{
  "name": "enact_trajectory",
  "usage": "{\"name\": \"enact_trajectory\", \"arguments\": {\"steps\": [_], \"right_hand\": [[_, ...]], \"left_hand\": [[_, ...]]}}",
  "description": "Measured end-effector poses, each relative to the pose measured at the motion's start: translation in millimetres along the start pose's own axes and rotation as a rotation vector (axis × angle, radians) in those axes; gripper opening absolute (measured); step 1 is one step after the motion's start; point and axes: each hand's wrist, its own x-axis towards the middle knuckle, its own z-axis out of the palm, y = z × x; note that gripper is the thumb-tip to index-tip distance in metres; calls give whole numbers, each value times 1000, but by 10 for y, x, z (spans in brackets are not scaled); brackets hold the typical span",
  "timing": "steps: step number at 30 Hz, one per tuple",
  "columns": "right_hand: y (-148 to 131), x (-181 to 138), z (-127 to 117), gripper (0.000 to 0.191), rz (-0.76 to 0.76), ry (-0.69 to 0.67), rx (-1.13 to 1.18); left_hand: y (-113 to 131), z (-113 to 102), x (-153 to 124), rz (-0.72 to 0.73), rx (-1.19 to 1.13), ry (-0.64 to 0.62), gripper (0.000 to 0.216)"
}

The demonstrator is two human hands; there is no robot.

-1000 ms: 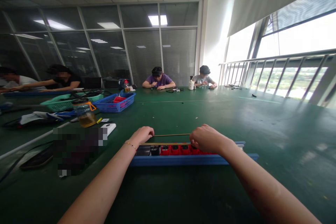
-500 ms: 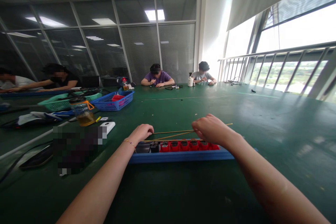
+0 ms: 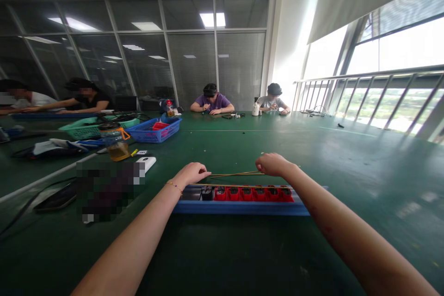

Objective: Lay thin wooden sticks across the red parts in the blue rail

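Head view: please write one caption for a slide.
Left hand and right hand at thin yellowish sticks beside a long blue channel holding boxy red parts.

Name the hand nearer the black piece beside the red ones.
Left: the left hand is just beyond the black piece, slightly left; the right hand well right, beyond the red pieces.

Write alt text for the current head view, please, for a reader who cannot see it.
A left hand and right hand at opposite ends of thin tan sticks, beyond a blue-sided tray with red pieces on a green table; people sit opposite.
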Motion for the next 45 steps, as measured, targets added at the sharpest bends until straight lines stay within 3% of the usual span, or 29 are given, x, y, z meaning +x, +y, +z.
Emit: {"name": "enact_trajectory", "arguments": {"steps": [7, 13, 21, 28, 36, 41, 45], "right_hand": [[-283, 411, 46, 28, -101, -109, 11], [-428, 495, 23, 25, -130, -133, -3], [-188, 211, -152, 22, -185, -42, 36], [-184, -221, -452, 28, -468, -115, 255], [-419, -317, -444, 21, -416, 23, 4], [-156, -279, -549, 23, -282, 109, 11], [145, -204, -429, 20, -151, 10, -26]], "left_hand": [[-38, 9, 23, 18, 25, -13, 17], [-53, 28, 33, 24, 27, -8, 12], [-70, 44, 41, 30, 10, 7, 11], [-75, 57, 34, 36, -2, 12, 11], [-84, 57, 51, 43, 4, 5, 12], [-60, 31, 21, 40, -1, 2, 14], [-44, 27, 11, 21, 0, 14, 13]]}}
